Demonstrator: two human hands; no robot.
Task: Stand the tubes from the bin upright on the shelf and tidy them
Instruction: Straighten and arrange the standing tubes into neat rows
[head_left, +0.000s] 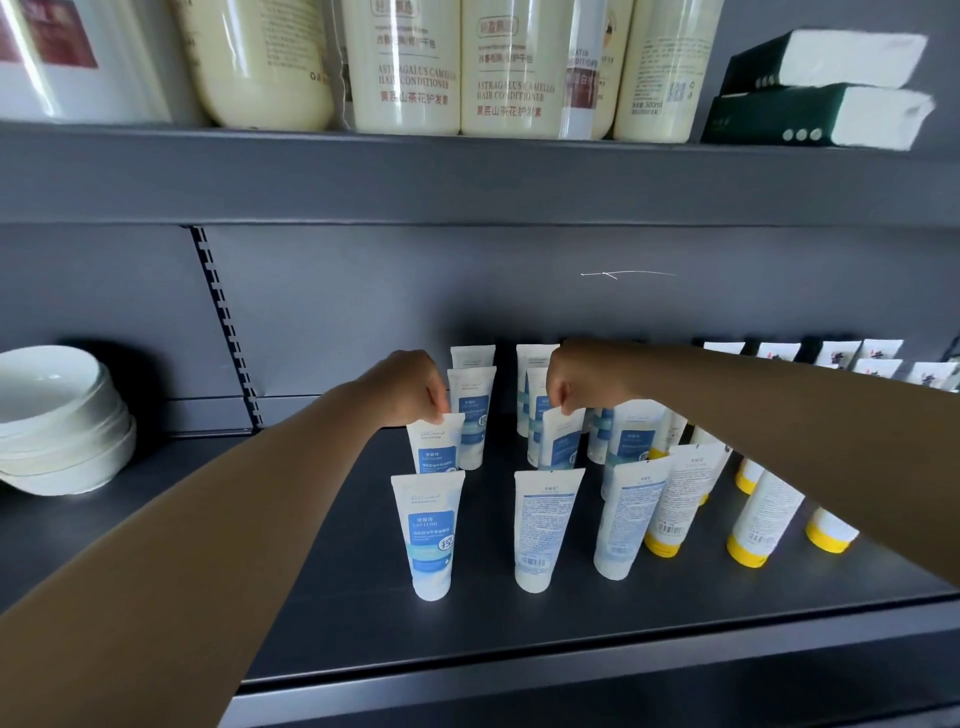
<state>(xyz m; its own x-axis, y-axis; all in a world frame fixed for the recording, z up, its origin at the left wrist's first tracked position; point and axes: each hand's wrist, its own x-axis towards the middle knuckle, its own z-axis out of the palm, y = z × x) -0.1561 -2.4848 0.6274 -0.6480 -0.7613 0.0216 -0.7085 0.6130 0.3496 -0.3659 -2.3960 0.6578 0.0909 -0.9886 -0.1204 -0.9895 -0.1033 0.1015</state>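
nearest the camera, two bare forearms reach in over the front lip of the dark grey shelf (363, 639). just behind that lip stands a front row of three white tubes, caps down: the front left tube (428, 535) with its blue label facing out, the front middle tube (543, 527) showing its printed back and barcode, and the front right tube (631, 517) tilted a little to the right. to their right, yellow-capped tubes (685, 499) stand close together, also leaning.

one row further back, the left hand (410, 387) pinches the crimped top edge of a blue-label tube (435, 441), fingers curled closed on it; that tube stands upright right behind the front left tube. the right hand (571, 382) is closed the same way on the top of a second-row tube (558, 439) behind the front middle tube, which tilts slightly. the two hands are apart, with more tubes between and behind them.

behind the hands, rear tubes (472, 379) stand upright near the back panel. far left on the shelf sits a stack of white bowls (57, 421). far right at the back are small white packets (831, 356). on the shelf above stand cream conditioner bottles (408, 67) and dark green tissue packs (815, 88).
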